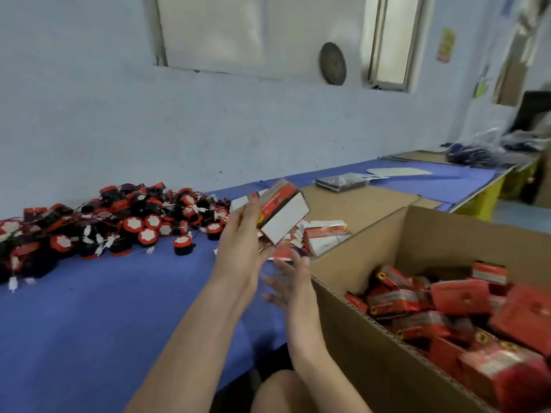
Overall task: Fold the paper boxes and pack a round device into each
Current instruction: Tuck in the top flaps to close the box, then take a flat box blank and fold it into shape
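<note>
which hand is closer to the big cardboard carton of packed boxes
Right. The right hand hangs just beside the near corner of the carton; the left hand is raised farther left, against a paper box.

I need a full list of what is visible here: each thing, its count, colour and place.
round devices: many, red, black and white, heaped on table's left
table: one, blue cover, along the wall
paper box: one, red and white, raised against left hand
flat boxes: a few, red and white, beside carton
carton: one, brown, at right
packed boxes: many, red, inside carton
dark packet: one, farther back on table
left hand: fingers straight along paper box
right hand: open, blurred, below paper box
</note>
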Motion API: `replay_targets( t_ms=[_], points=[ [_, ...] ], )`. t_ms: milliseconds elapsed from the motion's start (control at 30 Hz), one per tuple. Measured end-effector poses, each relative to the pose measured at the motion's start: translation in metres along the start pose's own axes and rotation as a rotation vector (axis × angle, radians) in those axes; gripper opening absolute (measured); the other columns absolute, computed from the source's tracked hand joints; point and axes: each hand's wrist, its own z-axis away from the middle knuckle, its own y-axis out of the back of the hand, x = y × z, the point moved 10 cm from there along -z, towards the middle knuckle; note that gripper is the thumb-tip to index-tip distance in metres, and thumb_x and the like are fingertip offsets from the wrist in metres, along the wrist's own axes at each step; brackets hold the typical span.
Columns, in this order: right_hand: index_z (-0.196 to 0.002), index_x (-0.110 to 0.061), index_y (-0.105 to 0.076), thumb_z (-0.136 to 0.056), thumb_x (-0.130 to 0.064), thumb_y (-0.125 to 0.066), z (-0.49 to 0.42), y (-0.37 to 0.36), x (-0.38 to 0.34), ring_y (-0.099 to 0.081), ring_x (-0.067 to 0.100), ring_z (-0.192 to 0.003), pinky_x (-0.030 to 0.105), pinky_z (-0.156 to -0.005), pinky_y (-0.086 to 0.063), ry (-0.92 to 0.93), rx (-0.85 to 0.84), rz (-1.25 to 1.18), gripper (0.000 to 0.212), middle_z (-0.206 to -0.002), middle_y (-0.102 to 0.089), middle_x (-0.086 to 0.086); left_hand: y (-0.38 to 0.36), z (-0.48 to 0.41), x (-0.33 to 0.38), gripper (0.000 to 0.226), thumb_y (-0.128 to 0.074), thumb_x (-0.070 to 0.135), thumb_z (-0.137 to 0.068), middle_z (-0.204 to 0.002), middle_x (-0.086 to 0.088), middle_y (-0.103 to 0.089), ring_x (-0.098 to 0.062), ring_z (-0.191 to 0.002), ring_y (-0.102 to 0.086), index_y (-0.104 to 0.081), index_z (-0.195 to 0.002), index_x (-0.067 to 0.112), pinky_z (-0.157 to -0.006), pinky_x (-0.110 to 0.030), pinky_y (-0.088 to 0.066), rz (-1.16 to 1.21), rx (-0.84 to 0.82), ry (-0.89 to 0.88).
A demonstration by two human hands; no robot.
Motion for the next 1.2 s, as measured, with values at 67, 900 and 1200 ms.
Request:
replay_targets(
  t_ms=[67, 900, 1200],
  points=[
    [-0.129, -0.035, -0.060, -0.099, -0.055, -0.038, 0.014, 0.013, 0.013, -0.071, 0.004, -0.091, 0.028, -0.081, -0.056, -0.023, 0.005, 0.088, 0.042, -0.103, -0.073, -0.019, -0.083, 0.014, 0.009, 0.045, -0.046, 0.055, -0.098, -0.121, -0.007, -0.071, -0.025, -0.106, -0.071, -0.063, -0.124, 0.023, -0.088, -0.038, -0.058, 0.003, -0.349, 0.028],
    [-0.146, -0.023, -0.039, -0.101, -0.023, -0.048, -0.139, -0.101, 0.118, -0.043, 0.026, -0.126, 0.040, -0.100, -0.040, 0.224, -0.108, 1.119, 0.046, -0.142, -0.044, 0.004, 0.322, -0.013, -0.041, 0.021, -0.052, 0.017, -0.099, -0.119, -0.004, -0.065, -0.028, -0.106, -0.056, -0.065, -0.116, 0.017, -0.095, -0.042, -0.044, -1.632, 0.386, 0.001],
    [-0.148, -0.008, -0.035, -0.099, -0.034, -0.056, -0.205, -0.015, 0.125, -0.030, 0.047, -0.140, 0.054, -0.115, -0.029, -0.016, 0.192, 1.457, 0.059, -0.153, -0.029, 0.029, 0.318, -0.017, -0.040, 0.015, -0.055, 0.021, -0.096, -0.109, 0.007, -0.058, -0.022, -0.104, -0.054, -0.066, -0.104, 0.027, -0.092, -0.037, -0.041, -1.666, 0.389, -0.024]
  ],
)
